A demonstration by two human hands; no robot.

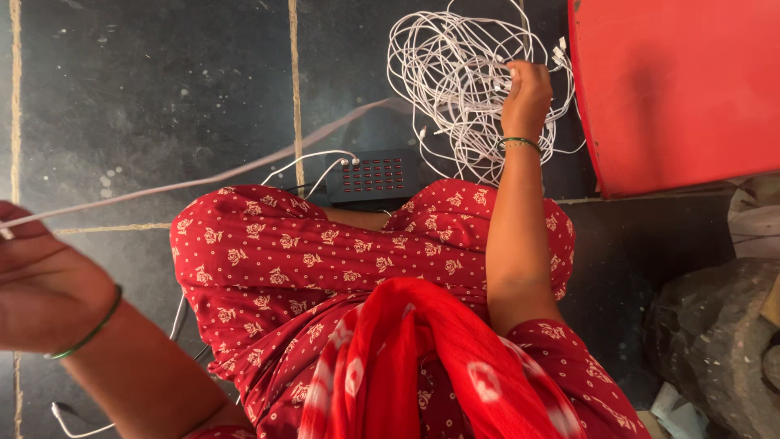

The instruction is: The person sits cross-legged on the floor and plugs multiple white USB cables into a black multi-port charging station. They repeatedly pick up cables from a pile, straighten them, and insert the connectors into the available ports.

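Pinched in my left hand (45, 284), at the left edge of the frame, is a single white cable (203, 179) that runs taut and blurred across the dark stone floor (146, 89) toward the top centre. My right hand (526, 93) is up in the upper middle, fingers closed into the tangled heap of white charging cables (455, 81), gripping a few strands of it. Both wrists carry thin green bangles.

I see open floor only in the upper left, crossed by pale joint lines. To the right the heap lies just beside the edge of a big red plastic tub (674, 89), which fills the upper right corner and leaves no room that way. Just below the heap, touching my knees, sits a flat black multi-port charging hub (375, 175) with rows of small reddish sockets; two white cables are plugged in at its left end. My lap in red flowered cloth (325, 260) takes up the bottom centre, and grey rocks (715, 341) crowd the lower right corner, with a pale scrap of packaging beneath them
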